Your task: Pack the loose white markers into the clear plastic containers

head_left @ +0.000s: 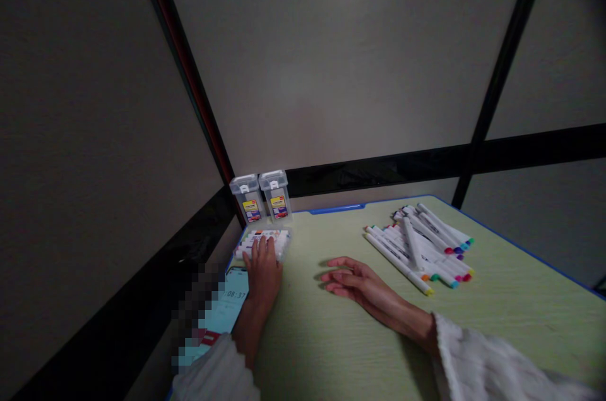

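Observation:
My left hand (262,271) lies on top of a clear plastic case filled with markers (265,242) near the table's left edge, its fingers resting flat on the case. My right hand (353,282) rests on the green table (331,338), fingers stretched out and pointing left, holding nothing. A loose pile of white markers with coloured caps (421,246) lies to the right of that hand, not touched by it. Both wrists wear white sleeves.
Two upright clear marker boxes with yellow labels (261,197) stand at the table's back left corner. A light-blue device showing digits (227,303) lies by my left forearm. Grey walls with black frame bars enclose the table closely.

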`<state>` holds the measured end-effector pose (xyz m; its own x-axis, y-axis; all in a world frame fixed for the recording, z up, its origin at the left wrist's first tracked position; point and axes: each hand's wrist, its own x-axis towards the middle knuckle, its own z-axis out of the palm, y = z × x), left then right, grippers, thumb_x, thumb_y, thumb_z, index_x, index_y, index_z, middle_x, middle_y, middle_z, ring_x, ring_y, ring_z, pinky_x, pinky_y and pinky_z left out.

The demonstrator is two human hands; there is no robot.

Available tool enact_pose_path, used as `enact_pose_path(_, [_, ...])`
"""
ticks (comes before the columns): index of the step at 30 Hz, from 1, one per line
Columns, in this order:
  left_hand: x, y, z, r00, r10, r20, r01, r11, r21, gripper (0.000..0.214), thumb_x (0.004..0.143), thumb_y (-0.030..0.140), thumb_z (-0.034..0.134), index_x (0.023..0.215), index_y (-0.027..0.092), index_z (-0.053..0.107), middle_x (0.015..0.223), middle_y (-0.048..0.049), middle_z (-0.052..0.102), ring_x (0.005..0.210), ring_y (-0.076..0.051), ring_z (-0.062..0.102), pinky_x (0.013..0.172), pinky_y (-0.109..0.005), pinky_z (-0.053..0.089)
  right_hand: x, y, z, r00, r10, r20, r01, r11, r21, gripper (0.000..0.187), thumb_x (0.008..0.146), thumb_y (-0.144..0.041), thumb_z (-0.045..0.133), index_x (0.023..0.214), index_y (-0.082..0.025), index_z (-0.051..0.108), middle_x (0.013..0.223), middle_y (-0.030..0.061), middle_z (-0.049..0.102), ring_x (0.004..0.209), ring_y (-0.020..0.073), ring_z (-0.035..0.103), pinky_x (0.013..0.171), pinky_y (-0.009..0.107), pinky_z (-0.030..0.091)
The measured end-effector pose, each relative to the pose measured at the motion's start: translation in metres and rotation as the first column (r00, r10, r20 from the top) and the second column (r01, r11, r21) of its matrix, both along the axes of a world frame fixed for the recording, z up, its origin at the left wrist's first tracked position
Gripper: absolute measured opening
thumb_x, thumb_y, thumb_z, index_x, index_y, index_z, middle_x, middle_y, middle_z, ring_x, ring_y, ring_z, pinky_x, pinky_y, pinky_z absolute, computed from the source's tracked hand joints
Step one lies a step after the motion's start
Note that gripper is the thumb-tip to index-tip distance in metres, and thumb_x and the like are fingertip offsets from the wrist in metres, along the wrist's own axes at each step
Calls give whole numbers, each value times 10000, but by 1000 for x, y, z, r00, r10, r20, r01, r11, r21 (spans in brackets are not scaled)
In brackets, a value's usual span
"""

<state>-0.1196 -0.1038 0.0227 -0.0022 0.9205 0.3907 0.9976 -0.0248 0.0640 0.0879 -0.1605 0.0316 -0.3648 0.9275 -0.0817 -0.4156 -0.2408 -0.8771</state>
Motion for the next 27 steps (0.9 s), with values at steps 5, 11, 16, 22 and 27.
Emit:
enact_pose_path(5, [0, 1, 2, 997, 19, 75, -14, 998, -56, 558, 707, 66, 454, 1254, 146, 380, 1350, -139, 359, 1273, -285, 249, 984, -599, 195, 0, 0, -1, 1000, 2, -3, -2, 1000, 1, 319, 643, -232, 697, 914, -150, 549, 849, 63, 669, 740, 125, 619, 747, 259, 431])
enact_pose_path(11, [-2, 3, 2, 989, 19, 148, -8, 997, -74, 572, 701, 113, 518, 1256, 156, 385, 1359, -139, 346, 1277, -295, 232, 989, -589, 181, 1, 1, 0, 1000, 11, -10, -11, 1000, 9, 300, 648, -226, 694, 905, -149, 559, 841, 58, 670, 731, 126, 621, 736, 260, 439])
enact_pose_path(16, [-3, 4, 0, 987, 26, 158, -13, 997, -82, 572, 704, 144, 545, 1253, 167, 386, 1361, -133, 346, 1278, -292, 231, 993, -588, 168, 1, 0, 0, 1000, 10, -7, -10, 1000, 14, 309, 648, -235, 695, 912, -147, 560, 848, 61, 669, 741, 128, 620, 747, 266, 438])
enact_pose_path(22, [-3, 5, -3, 992, 30, 123, -22, 997, -72, 541, 727, 290, 577, 1227, 156, 419, 1343, -157, 364, 1265, -318, 251, 974, -610, 178, 0, 0, 0, 1000, 7, -4, -7, 1000, 17, 321, 639, -248, 699, 906, -149, 550, 856, 67, 669, 745, 124, 615, 750, 262, 431])
enact_pose_path(27, [-2, 5, -5, 997, 30, 70, -26, 998, -59, 510, 770, 327, 532, 1238, 167, 406, 1351, -153, 356, 1267, -309, 248, 973, -612, 168, 0, -1, 2, 1000, 6, 1, -6, 1000, 21, 309, 643, -254, 697, 898, -151, 555, 836, 60, 668, 738, 128, 616, 750, 270, 432])
